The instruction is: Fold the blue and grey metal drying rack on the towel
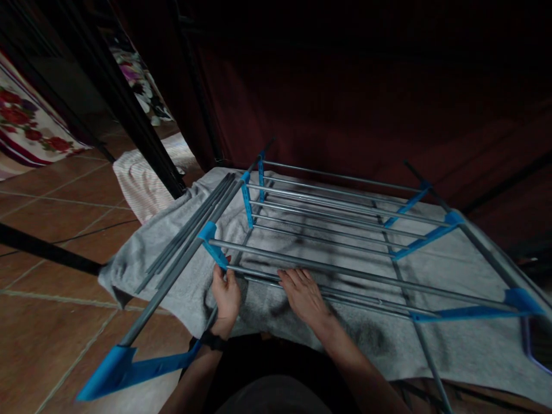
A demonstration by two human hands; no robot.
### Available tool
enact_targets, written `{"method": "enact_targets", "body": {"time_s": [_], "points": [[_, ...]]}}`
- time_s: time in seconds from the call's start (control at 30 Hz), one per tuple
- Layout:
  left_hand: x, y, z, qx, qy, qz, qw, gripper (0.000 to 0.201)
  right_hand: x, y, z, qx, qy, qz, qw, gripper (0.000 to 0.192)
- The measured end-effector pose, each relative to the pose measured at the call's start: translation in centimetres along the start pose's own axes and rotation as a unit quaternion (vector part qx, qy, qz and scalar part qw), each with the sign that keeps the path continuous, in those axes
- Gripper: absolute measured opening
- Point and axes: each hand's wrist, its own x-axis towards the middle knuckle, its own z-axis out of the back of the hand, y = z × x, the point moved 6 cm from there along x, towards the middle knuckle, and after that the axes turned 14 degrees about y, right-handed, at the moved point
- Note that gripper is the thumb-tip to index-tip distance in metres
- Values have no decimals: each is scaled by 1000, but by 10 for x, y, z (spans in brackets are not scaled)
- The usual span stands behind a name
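A partly assembled rack of grey metal tubes and blue plastic brackets, like a clothes drying rack, lies in front of me. My left hand [226, 294] pinches the lower end of a blue bracket [215, 253], where a thin metal rod [254, 272] meets it. Farther right along that same rod, my right hand [304, 296] has its fingers laid over the metal, with the fingertips curled and the thumb hidden. Above both hands runs a thicker tube [345, 269]. Another blue bracket [466, 312] joins the rods at the right.
Beneath the rack is a grey blanket [466, 356], with several loose tubes [190, 227] lying at its left. A large blue corner piece [112, 374] sticks out near my left arm. Dark metal posts [129, 109] and a dark red curtain [345, 115] stand behind. Tiled floor [56, 253] shows at left.
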Motion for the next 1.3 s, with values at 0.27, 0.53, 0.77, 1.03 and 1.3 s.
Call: {"method": "enact_targets", "body": {"time_s": [0.27, 0.53, 0.77, 1.03, 1.3], "points": [[-39, 19, 19, 50, -25, -6, 998, 47, -88, -3, -30, 91, -68, -6, 994, 40], [-89, -27, -42, 202, 270, -255, 906, 29, -192, -95, -66, 201, -172, -247, 932, 26], [-105, -64, -136, 314, 442, -375, 752, 43, -257, -134, -41, 197, -296, -441, 824, 17], [-101, -74, -188, 396, 543, -324, 665, 40, -296, -190, -30, 143, -318, -520, 780, 48], [-97, -74, -193, 375, 596, -274, 655, 42, -282, -216, -30, 132, -289, -551, 771, 34]]}}
